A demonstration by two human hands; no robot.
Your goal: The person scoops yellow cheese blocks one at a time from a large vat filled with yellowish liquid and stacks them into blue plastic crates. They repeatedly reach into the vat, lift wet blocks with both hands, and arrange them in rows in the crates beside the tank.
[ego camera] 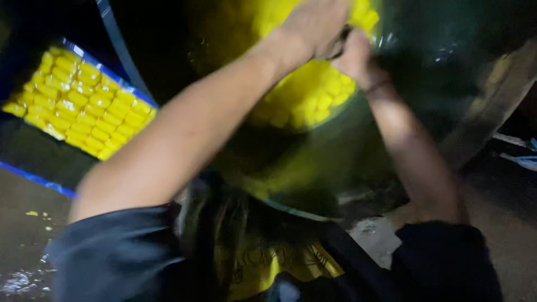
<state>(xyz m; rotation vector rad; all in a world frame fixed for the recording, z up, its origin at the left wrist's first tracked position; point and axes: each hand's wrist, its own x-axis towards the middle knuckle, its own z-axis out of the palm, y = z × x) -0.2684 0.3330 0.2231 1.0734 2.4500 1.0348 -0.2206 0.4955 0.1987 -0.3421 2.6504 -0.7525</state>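
both hands, left hand (pixel 313 25) and right hand (pixel 355 56), meet over yellow pieces (pixel 313 98) inside a metal pot (pixel 447 84) | grip unclear, blurred | tray (pixel 81 103) of yellow pieces at left

Large vessel (pixel 447 84): metal, dark grey, glossy, with blurred highlights and a yellow reflection on the near wall. Yellow pieces (pixel 313 95) inside: smooth, waxy sheen. Far-left tray (pixel 112 75): blue rim, probably plastic, its yellow pieces slightly glossy. Sleeves (pixel 112 257): black matt cloth. Floor (pixel 22 235) at near left: rough, wet-looking.

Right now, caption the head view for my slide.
Both hands reach into a large metal pot of yellow pieces.
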